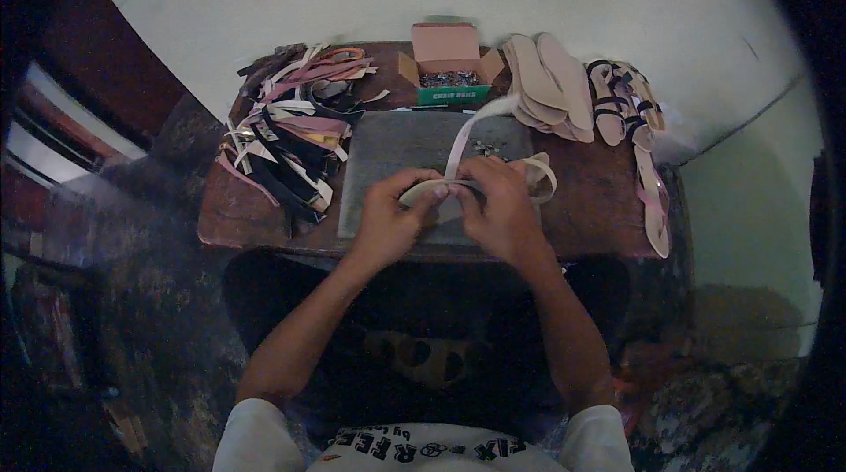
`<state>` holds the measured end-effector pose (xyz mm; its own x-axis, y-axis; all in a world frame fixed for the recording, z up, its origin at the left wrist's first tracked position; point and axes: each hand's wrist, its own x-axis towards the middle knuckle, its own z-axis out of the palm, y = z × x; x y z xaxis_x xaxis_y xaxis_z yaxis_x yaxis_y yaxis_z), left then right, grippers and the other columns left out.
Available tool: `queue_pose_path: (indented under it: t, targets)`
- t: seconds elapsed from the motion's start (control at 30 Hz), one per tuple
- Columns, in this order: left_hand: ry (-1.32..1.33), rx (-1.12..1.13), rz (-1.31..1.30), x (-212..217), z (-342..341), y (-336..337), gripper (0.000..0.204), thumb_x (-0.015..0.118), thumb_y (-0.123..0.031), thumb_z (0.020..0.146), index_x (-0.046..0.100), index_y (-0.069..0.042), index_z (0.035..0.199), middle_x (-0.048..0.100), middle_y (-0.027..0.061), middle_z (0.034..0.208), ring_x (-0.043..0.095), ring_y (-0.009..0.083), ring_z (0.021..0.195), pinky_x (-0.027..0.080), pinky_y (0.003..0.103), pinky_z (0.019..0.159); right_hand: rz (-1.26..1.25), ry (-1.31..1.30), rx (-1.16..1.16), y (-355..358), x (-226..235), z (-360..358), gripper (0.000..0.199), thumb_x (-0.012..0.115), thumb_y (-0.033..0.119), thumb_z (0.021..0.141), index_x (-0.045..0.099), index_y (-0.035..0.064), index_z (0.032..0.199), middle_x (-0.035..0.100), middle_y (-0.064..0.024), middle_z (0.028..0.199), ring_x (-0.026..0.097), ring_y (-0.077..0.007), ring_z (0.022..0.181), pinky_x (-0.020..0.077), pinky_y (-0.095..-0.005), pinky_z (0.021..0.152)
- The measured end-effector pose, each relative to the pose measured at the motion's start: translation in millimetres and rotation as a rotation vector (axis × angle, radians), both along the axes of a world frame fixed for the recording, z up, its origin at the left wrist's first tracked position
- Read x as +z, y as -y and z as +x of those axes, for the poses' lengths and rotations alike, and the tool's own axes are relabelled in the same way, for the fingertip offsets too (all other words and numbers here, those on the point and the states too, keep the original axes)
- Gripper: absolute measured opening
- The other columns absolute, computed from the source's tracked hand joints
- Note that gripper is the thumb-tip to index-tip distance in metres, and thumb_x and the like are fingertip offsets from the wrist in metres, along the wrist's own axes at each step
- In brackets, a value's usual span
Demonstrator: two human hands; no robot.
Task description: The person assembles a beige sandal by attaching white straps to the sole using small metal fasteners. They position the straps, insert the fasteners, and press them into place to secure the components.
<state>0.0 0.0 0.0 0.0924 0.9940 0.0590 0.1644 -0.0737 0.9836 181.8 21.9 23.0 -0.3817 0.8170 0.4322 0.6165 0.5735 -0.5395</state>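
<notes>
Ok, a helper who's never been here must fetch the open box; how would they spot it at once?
Find the reddish-brown table. Near its far edge, just beyond the grey slab, the open cardboard box stands between the tangled strap pile and the stacked sandal soles. Its green front, raised lid and small shiny pieces inside set it apart from both.

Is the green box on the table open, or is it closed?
The green box is open: its lid stands up, showing small shiny pieces.
</notes>
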Motion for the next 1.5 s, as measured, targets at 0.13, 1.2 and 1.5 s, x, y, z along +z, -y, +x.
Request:
queue_pose_path:
  t: [0.13,1.2,1.5]
  targets:
    - [-0.037,0.009,0.053,-1,-9,4,0.018,0.069,-0.013,0.091,0.067,-0.003,0.105,0.068,0.0039,0.093,0.062,0.0118,0.086,0.051,0.029,0.074,0.009,-0.048,0.0,4,-3,-10,0.022,0.069,0.01,0.078,0.063,0.0042,0.098,0.066,-0.0158,0.097,0.06,-0.0365,0.097,0.0393,-0.0472,0.084]
    - [0.373,0.192,-0.293,-3,-15,-11,0.032,0.067,-0.018,0.092,0.062,-0.002,0.12,0.069,0.0075,0.104,0.066,0.0157,0.088,0.054,0.03,0.077,0.146,-0.075,-0.008,1,-1,-14,0.033,0.071,0.003,0.076,0.063,0.0017,0.108,0.06,-0.0145,0.114,0.054,-0.0343,0.113,0.0436,-0.0448,0.097]
    - [0.608,0.198,-0.335,-2,-16,-13,0.042,0.069,-0.02,0.092,0.056,-0.001,0.127,0.066,0.0096,0.109,0.064,0.0161,0.094,0.053,0.03,0.079,0.15,-0.095,-0.155,8,3,-19,0.031,0.074,0.009,0.077,0.06,0.0023,0.104,0.058,-0.0173,0.112,0.058,-0.0316,0.105,0.0485,-0.0403,0.087]
